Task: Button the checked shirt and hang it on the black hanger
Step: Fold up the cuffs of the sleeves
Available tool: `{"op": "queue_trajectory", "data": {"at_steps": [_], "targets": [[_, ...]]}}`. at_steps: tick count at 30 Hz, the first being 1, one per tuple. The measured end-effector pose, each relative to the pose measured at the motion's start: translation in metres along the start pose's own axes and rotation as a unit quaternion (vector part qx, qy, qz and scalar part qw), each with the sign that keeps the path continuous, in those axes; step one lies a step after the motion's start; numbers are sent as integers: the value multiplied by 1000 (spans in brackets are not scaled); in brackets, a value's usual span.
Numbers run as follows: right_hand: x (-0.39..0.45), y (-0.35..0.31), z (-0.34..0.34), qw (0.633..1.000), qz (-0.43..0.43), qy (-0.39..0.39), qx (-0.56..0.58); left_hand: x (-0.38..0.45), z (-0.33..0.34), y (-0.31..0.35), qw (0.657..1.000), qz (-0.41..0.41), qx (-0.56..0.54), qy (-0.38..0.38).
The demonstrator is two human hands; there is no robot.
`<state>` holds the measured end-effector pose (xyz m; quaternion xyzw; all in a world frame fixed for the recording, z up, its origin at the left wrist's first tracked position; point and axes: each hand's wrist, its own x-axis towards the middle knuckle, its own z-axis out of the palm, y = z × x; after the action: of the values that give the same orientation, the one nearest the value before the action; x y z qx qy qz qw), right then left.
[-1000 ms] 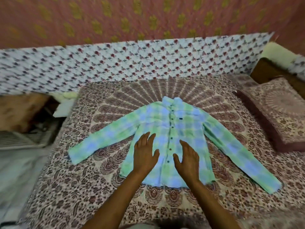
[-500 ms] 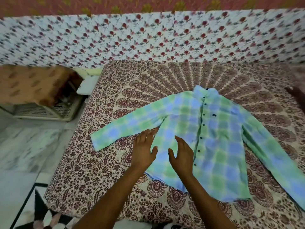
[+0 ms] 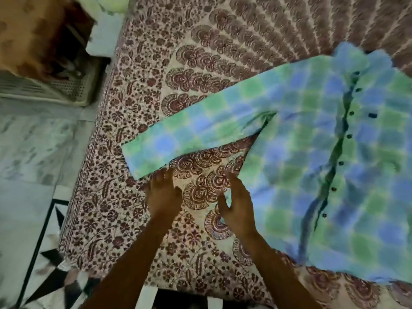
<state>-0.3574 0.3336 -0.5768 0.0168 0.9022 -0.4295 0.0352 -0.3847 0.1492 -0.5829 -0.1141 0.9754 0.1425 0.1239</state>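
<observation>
- my left hand (image 3: 163,195) lies flat, fingers straight, on the patterned bedspread (image 3: 156,90) just below the sleeve cuff (image 3: 142,157).
- my right hand (image 3: 237,206), relaxed and empty, touches the checked shirt (image 3: 312,157) at its side edge.
- shirt looks buttoned; i judge fetching the unseen hanger comes next.

The checked shirt (image 3: 312,170) is soft, matt woven cloth with small dark glossy buttons (image 3: 349,136). The bed (image 3: 124,215) wears a matt printed cotton spread. The floor (image 3: 29,139) looks like smooth polished stone.
</observation>
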Motion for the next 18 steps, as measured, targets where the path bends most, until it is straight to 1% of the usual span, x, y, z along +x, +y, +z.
{"op": "queue_trajectory", "data": {"at_steps": [1, 3, 6, 8, 11, 13, 14, 16, 18], "targets": [[3, 2, 15, 1000, 0, -1, 12, 9, 6, -14, 1000, -23, 19, 2], [10, 2, 45, 1000, 0, -8, 22, 29, 17, -44, 997, -40, 61, 14], [23, 3, 78, 999, 10, -32, 31, 57, 25, -82, 995, -58, 70, 30], [30, 4, 95, 998, 17, -49, 19, 72, 25, -99, 996, -42, 73, 33], [35, 1, 110, 999, 12, -47, -5, 84, 23, -115, 995, 25, 74, 65], [38, -6, 115, 999, 16, -46, 0, 90, 15, -119, 995, 44, 32, 87], [38, -10, 117, 998, 24, -51, 6, 93, 11, -118, 995, 52, 7, 86], [40, -19, 122, 997, 33, -66, 13, 94, -5, -111, 994, 67, -69, 55], [40, -28, 128, 993, 78, -83, 39, 91, -28, -97, 977, 61, -203, 10]]}}
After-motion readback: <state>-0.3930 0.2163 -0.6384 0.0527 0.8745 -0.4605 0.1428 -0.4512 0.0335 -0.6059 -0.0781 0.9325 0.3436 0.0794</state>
